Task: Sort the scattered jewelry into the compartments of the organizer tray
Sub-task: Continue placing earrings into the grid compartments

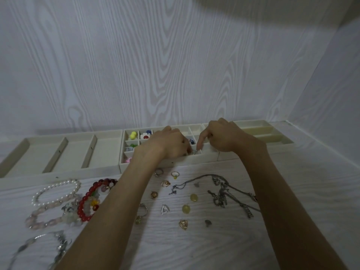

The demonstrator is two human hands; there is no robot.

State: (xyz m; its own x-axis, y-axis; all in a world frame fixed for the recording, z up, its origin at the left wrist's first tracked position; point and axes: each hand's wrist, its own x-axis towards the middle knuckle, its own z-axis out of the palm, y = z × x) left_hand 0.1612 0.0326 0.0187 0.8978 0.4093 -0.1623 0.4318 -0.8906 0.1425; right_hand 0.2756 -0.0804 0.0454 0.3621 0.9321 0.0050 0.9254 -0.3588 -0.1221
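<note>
Your left hand (171,143): reaching over the front of the middle tray (206,157), knuckles up, fingers curled down into a front compartment. Whether they hold anything cannot be told, since the fingertips are hidden.

Your right hand (224,137): just beside the left hand, forefinger pointing down at a small silvery piece (194,152) on the front divider of the same tray, other fingers folded in. Whether the forefinger and thumb pinch the piece cannot be told.

Left tray (58,152): three wide compartments, dividers running front to back.

Middle tray, left cells: yellow beads (133,135), a red and white flower piece (145,136), a pink piece (128,160) in the front corner.

Right tray (268,133): long slots running left to right.

Worktop (194,246), left: pearl bracelet (56,190), pink bead bracelet (46,217), red bead bracelet (87,201), partly under your left forearm.

Worktop, centre: several rings (175,174) and pendants, two yellow stones (193,197), lying between your forearms.

Worktop, right: tangled silver chains (222,193), long axis running from the far left to the near right, passing under your right forearm.
</note>
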